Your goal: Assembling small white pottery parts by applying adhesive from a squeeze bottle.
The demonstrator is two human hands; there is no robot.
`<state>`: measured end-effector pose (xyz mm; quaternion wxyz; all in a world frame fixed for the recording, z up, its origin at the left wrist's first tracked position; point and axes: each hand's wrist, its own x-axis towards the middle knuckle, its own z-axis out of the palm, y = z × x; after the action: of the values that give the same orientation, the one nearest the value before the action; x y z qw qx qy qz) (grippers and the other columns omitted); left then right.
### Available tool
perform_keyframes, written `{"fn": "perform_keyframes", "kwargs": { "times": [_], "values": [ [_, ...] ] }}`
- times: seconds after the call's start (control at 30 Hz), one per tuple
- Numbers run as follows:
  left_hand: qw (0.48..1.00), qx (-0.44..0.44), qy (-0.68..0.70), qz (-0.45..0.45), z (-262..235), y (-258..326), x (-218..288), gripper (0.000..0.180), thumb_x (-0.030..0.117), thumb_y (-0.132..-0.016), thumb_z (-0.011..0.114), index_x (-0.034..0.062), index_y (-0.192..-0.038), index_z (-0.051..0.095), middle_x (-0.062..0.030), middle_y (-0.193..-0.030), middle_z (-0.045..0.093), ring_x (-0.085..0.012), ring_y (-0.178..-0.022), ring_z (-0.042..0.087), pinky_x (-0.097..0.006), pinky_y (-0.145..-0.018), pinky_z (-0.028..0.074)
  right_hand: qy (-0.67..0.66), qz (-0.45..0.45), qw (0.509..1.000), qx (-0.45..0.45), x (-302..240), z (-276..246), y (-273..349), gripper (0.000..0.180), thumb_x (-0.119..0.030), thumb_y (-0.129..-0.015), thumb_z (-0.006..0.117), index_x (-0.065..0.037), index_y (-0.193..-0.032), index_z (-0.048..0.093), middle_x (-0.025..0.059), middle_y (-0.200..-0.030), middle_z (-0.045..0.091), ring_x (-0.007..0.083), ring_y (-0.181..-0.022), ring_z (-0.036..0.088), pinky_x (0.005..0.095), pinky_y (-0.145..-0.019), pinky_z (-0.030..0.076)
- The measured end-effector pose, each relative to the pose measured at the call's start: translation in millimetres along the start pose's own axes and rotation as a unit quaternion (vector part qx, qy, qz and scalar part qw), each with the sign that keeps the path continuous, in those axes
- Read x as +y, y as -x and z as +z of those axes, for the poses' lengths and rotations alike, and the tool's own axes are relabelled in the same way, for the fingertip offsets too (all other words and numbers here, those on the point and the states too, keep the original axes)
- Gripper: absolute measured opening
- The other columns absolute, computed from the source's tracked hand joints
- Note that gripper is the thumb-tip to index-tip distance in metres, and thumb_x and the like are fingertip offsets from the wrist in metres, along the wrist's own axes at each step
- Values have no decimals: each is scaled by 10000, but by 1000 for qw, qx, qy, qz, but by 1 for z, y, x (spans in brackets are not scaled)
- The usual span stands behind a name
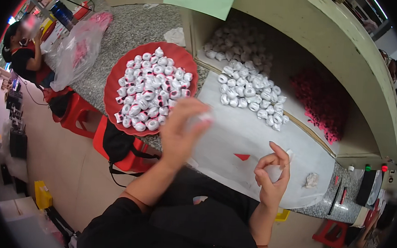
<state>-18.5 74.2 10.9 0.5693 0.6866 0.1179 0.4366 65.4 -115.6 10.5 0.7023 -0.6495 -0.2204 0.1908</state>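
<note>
My left hand (183, 128) is raised at the right rim of a red scalloped plate (111, 84), its thumb and fingers closed on a small white piece (204, 117), blurred by motion. Several small white rounded figures (153, 81), some with pink and dark markings, are heaped on the plate. Over the white sheet (227, 146) my right hand (273, 177) has its thumb and index finger curled together. Something white shows behind its fingers, too hidden to name. Plainer white figures (251, 93) lie in a loose group at the sheet's far side.
A cream hood-like housing (324, 36) arches over more white figures and a pink-and-black pile (317, 102). On the sheet are a red triangular scrap (241, 157) and a crumpled lump (312, 180). A clear plastic bag (78, 53) lies at left, near a seated person (26, 59). Red stools (129, 158) stand below.
</note>
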Motion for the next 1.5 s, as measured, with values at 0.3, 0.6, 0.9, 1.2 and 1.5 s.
{"fn": "perform_keyframes", "kwargs": {
  "times": [0.3, 0.6, 0.9, 1.2, 1.5],
  "values": [
    [919, -163, -311, 180, 50, -61, -31, 255, 28, -638, 606, 55, -887, 561, -74, -833, 537, -242, -805, 503, -334, -732, 393, -32, 52, 989, 136, 6, -24, 19, 442, -32, -646, 544, -61, -1042, 351, 83, -856, 424, 64, -500, 372, 145, -352, 273],
    [976, -201, -82, -24, 71, -35, -23, 253, 15, -667, 616, 69, -912, 580, -32, -802, 523, -156, -786, 518, -241, -640, 442, -115, 13, 991, 67, 1, -44, 29, 275, -58, -721, 473, -5, -967, 362, 126, -969, 381, 160, -676, 498, 237, -439, 443],
    [844, -261, 293, -364, 74, 17, -10, 255, 46, -778, 512, 0, -1028, 527, -109, -1066, 500, -116, -822, 513, -226, -661, 425, -174, -3, 976, 132, -12, -43, 32, 294, -60, -698, 573, 12, -944, 427, 107, -930, 416, 175, -742, 505, 255, -496, 476],
    [876, -206, 340, -272, 73, 38, -3, 226, 10, -764, 523, -16, -987, 499, -161, -1064, 492, -171, -945, 503, -346, -828, 430, -100, -219, 939, 246, -17, -26, 26, 388, -232, -685, 649, -60, -926, 397, 61, -857, 384, 126, -708, 403, 219, -629, 369],
    [865, -195, 369, -278, 67, 40, 9, 337, -15, -731, 552, -26, -1052, 451, -165, -1046, 505, -172, -954, 501, -288, -828, 401, 94, -338, 914, 204, -18, -6, 32, 435, -320, -647, 691, -70, -832, 387, 36, -733, 382, 91, -556, 382, 186, -505, 343]
  ]
}}
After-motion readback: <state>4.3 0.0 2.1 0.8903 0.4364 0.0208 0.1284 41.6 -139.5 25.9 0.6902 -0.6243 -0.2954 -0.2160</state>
